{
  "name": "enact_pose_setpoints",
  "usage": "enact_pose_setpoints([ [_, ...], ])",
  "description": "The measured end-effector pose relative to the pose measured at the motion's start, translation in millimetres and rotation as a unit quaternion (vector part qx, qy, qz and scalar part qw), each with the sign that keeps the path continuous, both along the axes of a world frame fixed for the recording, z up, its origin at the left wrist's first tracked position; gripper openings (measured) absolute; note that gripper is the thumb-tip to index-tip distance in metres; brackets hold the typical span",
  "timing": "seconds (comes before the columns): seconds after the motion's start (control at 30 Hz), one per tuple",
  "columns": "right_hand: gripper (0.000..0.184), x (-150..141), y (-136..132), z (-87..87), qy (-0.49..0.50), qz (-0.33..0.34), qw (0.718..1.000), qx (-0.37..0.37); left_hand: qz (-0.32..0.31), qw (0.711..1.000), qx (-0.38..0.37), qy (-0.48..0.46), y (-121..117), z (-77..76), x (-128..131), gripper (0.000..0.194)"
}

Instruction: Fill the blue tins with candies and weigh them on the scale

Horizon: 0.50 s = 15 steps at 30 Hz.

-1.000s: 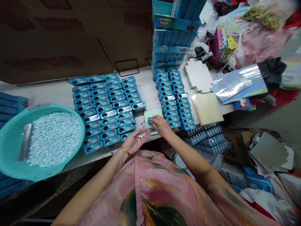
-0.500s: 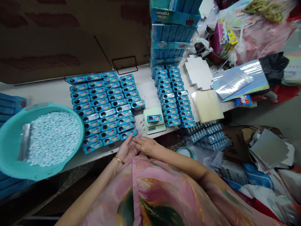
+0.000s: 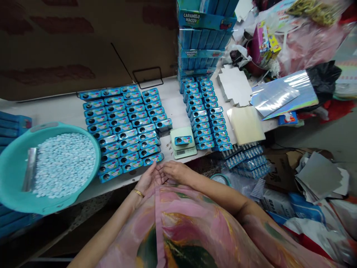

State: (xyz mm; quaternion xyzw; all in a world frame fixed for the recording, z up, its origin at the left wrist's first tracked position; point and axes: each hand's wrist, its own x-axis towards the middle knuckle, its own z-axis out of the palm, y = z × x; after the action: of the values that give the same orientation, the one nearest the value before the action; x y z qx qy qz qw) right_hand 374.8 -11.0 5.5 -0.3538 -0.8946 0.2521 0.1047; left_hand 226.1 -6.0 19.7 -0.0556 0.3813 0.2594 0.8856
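Note:
My left hand (image 3: pixel 149 179) is held palm up at the table's front edge, fingers loosely spread and nothing visible in the palm. Close against its fingers is my right hand (image 3: pixel 177 172), back upward, its fingers loosely bent; I see nothing held. Just beyond them stands a pale green weighing scale (image 3: pixel 182 132) with one blue tin (image 3: pixel 183 140) on it. To the left are several rows of blue tins (image 3: pixel 131 166) with dark round openings at one end. Two more columns of blue tins (image 3: pixel 205 144) stand right of the scale.
At far left, a teal basin (image 3: pixel 12 197) holds pale blue candies (image 3: pixel 65 163) and a metal scoop (image 3: pixel 30 169). Stacked display boxes (image 3: pixel 206 24) rise at the back. White card cutouts (image 3: pixel 235 85), cream sheets (image 3: pixel 247 126) and shiny film (image 3: pixel 287 95) lie to the right.
My hands have shifted slightly: the left has opened a little and the right's fingers have drawn back and bent more. The tins, scale and basin stay in place.

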Motion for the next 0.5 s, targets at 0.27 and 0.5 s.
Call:
enact_pose_setpoints([
  [0.27, 0.012, 36, 39, 8.2, 0.172, -0.236, 0.956, 0.008, 0.036, 0.998, 0.017, 0.044, 23, 3.6, 20, 0.031],
  [0.5, 0.015, 60, 63, -2.4, 0.142, -0.294, 0.945, 0.031, 0.052, 0.989, 0.041, 0.129, 22, 7.7, 8, 0.024],
])
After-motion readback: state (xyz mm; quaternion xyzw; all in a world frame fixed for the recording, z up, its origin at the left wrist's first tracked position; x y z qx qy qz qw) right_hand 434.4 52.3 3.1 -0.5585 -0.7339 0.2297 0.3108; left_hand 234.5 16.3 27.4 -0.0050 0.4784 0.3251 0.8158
